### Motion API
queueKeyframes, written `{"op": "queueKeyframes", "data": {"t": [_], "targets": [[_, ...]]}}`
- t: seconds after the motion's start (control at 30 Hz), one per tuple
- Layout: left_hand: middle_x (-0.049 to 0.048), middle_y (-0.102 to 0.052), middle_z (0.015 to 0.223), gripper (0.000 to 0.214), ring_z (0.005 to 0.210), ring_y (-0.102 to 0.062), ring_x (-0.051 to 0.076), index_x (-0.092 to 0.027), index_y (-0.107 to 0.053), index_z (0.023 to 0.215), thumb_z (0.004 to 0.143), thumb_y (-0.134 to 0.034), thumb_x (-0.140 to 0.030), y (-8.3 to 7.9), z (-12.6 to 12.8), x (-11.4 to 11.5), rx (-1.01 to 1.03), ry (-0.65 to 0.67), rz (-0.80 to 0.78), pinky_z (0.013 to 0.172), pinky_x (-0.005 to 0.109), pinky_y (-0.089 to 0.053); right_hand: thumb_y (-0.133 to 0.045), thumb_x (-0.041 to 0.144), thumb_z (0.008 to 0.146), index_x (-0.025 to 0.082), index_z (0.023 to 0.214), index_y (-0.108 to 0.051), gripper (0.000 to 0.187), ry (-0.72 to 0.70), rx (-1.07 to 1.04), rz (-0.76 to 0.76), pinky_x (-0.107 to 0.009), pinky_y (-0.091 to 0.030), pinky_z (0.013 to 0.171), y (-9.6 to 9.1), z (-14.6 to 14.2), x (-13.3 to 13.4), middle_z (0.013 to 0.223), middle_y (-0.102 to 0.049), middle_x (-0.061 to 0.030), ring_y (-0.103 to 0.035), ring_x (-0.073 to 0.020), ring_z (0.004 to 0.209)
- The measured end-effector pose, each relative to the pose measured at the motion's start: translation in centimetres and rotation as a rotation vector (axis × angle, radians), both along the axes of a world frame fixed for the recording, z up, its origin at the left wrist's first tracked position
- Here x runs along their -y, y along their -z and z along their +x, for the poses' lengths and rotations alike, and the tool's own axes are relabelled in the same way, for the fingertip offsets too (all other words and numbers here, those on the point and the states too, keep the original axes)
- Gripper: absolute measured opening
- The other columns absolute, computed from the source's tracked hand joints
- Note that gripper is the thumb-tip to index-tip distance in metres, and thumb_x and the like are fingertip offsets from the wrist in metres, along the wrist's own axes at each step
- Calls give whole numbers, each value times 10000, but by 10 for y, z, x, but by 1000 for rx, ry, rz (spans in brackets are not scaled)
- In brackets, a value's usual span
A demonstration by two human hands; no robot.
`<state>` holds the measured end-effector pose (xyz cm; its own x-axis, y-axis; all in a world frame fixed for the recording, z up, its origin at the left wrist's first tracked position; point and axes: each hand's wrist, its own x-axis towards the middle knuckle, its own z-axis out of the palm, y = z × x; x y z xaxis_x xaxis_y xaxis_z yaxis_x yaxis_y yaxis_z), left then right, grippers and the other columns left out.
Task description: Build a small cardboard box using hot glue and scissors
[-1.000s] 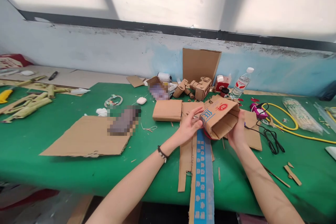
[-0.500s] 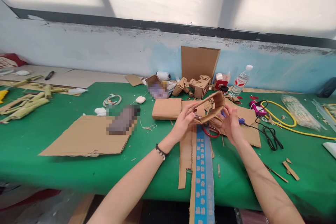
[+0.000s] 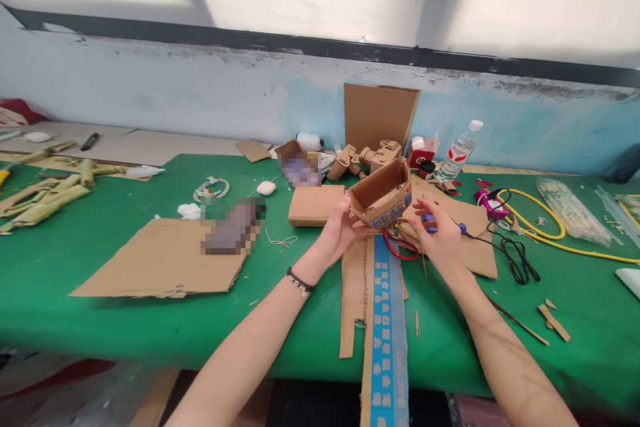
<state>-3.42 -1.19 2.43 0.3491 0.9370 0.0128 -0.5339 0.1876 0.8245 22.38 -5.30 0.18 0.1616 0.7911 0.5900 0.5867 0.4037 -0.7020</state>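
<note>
Green table [image 3: 100, 267] cluttered; left hand [image 3: 340, 230] grips cardboard box [image 3: 383, 193] by its edge, right hand [image 3: 440, 240] open beside.

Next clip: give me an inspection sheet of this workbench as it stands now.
Surface: green table cover, littered with cardboard scraps.
Work things: small open cardboard box, held up above red-handled scissors and a blue-printed cardboard strip.
Clutter: large cardboard sheet, flat cardboard box, water bottle, bag of sticks.
Hands: left hand grips the box's corner; right hand open beside it, contact unclear.
Cables: yellow cable and black cable, right of the hands.
Surroundings: pale wall; upright cardboard sheet leaning on it.
</note>
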Motion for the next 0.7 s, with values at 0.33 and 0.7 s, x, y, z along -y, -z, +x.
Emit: {"op": "queueKeyframes", "data": {"t": [0.33, 0.7], "targets": [[134, -780, 1506, 668, 1498, -679, 410, -258, -738, 1424, 913, -860, -670, 6, 3, 7, -36, 80, 18, 1042, 444, -655, -775, 653, 1028, 240, 1061, -782, 414, 42, -12, -1, -413, -625, 720, 3, 0, -2, 999, -835, -89, -736, -244, 744], [75, -772, 1342, 595, 1356, -721, 313, -270, -728, 1366, 919, -811, -654, 10, 1, -8, -223, -271, 135, 923, 343, -656, -706, 497, 1032, 285, 813, -547, 344, -475, -473, -170, -345, -625, 599, -27, 11, 18, 622, -543, 58, -614, -182, 563]]}}
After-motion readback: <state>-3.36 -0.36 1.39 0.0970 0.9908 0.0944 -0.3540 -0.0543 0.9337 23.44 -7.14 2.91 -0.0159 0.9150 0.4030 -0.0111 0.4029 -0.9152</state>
